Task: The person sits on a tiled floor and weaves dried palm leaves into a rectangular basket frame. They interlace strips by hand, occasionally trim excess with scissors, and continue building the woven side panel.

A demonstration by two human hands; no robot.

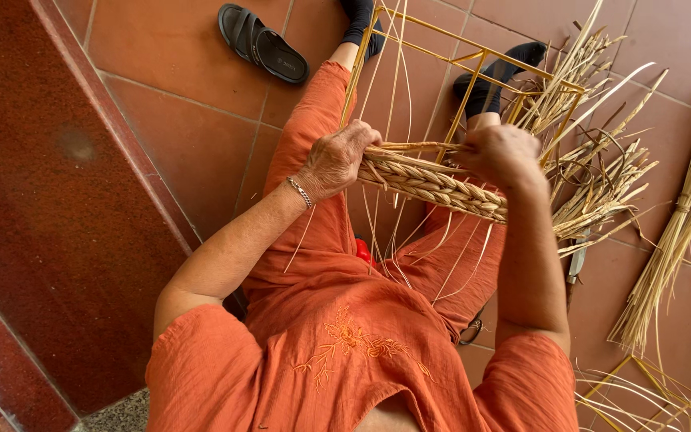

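left hand [336, 160]: fingers gripping left end of braided straw band [433, 186] | right hand [501, 154]: fingers closed on band's right | yellow wire frame [473, 60] behind

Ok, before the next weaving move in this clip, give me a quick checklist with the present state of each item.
1. Left hand on the braid: ok, it grips the left end.
2. Right hand on the braid: ok, closed at the right end.
3. Braid against the yellow frame: ok, it runs across the uprights.
4. Loose strands: ok, hanging free below the braid.
5. Spare straw bundle: ok, on the floor at the right.
6. Which strand the right fingers pinch: cannot tell, hidden by the hand.
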